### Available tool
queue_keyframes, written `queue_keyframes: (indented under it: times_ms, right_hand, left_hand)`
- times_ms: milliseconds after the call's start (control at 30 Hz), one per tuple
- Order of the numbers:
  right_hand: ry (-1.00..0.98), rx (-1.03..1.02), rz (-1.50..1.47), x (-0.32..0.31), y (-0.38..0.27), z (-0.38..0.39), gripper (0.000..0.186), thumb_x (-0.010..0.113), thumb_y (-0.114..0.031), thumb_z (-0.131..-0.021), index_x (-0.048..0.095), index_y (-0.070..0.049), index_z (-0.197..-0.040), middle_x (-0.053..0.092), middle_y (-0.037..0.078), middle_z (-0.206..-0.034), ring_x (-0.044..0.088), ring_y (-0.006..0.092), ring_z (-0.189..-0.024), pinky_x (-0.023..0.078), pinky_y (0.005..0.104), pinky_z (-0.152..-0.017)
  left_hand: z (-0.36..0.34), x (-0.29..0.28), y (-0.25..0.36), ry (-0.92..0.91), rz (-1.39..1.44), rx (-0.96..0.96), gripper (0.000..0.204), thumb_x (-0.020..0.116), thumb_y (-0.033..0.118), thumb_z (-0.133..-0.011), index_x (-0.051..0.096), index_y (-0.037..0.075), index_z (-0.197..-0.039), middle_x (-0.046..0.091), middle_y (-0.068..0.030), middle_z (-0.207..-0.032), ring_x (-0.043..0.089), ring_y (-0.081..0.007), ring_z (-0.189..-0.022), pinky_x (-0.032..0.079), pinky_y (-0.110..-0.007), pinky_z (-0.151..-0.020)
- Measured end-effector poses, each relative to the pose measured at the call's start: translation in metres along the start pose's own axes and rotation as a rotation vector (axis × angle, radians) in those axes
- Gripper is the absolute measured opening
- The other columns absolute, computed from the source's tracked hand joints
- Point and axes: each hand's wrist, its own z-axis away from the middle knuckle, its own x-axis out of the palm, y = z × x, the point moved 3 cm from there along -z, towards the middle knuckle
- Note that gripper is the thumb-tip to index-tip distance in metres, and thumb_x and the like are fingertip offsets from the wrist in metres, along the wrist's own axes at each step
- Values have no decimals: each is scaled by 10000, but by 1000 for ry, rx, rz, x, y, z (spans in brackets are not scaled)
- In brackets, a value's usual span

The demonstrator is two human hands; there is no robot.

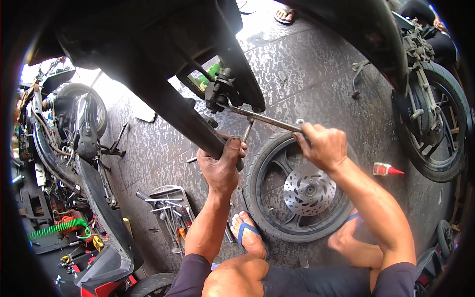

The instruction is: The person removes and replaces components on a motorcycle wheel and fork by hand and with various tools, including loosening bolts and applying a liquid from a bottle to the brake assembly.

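Note:
My left hand is closed round the lower end of a black motorcycle fork leg, thumb on top. A short metal rod shows just beyond its fingers; whether they touch it I cannot tell. My right hand grips the near end of a long metal wrench. The wrench's far end sits at a dark brake caliper, beside the other fork leg. Below the hands, a loose wheel lies flat on the floor with its drilled brake disc facing up.
A tray of tools lies by my left foot. A red-capped white bottle is right of the wheel. Motorcycles stand at the left and right. Another person's foot shows at the far edge of the tiled floor.

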Motion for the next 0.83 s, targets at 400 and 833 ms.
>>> queue_keyframes:
  times_ms: [400,833]
  right_hand:
    - [129,-151,63,19,26,-9,280,702,-397,-888,626,-146,-789,630,49,-615,645,234,-505,497,364,-457]
    - [-7,-75,51,4,11,-6,282,664,-400,-923,613,-133,-844,662,93,-662,676,282,-551,525,394,-485]
  left_hand:
    - [-2,-4,-5,-23,18,-4,74,680,22,-902,619,1,-865,651,-84,-705,652,-156,-648,538,-289,-635]
    - [2,-9,0,45,-29,1,78,688,38,-896,619,2,-894,652,-83,-697,652,-168,-648,534,-309,-655]
